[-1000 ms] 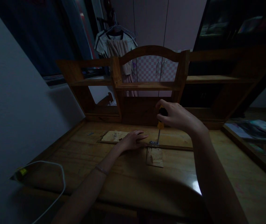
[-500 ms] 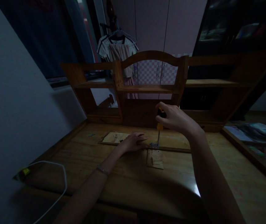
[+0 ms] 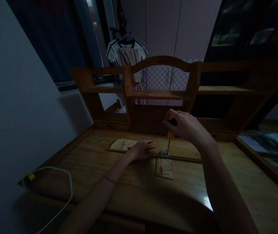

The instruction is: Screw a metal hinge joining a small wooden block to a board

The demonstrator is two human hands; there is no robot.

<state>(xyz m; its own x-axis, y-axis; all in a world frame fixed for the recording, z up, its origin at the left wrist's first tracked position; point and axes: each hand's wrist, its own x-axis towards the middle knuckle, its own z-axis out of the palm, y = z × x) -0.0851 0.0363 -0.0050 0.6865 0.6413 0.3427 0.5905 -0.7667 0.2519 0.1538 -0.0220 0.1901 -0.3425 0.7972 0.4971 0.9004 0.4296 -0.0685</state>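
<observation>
My right hand point(image 3: 184, 126) is closed around the yellow and black handle of a screwdriver point(image 3: 170, 134). Its shaft points down, slightly tilted, and the tip meets a small metal hinge point(image 3: 163, 153). Under the hinge lie a thin wooden strip point(image 3: 185, 159) and a small square wooden piece point(image 3: 164, 169) on its near side. My left hand point(image 3: 142, 149) rests with fingers stretched out by the left of the hinge, pressing on the wood there. Behind it lies a flat, pale wooden board point(image 3: 120, 144) with something small on top.
A wooden shelf unit point(image 3: 158, 95) stands along the back of the wooden desk point(image 3: 85, 165). A white cable point(image 3: 71, 185) loops at the left near a yellow item point(image 3: 31, 177). Small metal bits point(image 3: 98, 141) lie at the back left. Papers point(image 3: 263, 143) sit at the right.
The whole view has shifted slightly, with everything a little further right and lower. The screwdriver leans a bit more; both hands keep their places at the hinge.
</observation>
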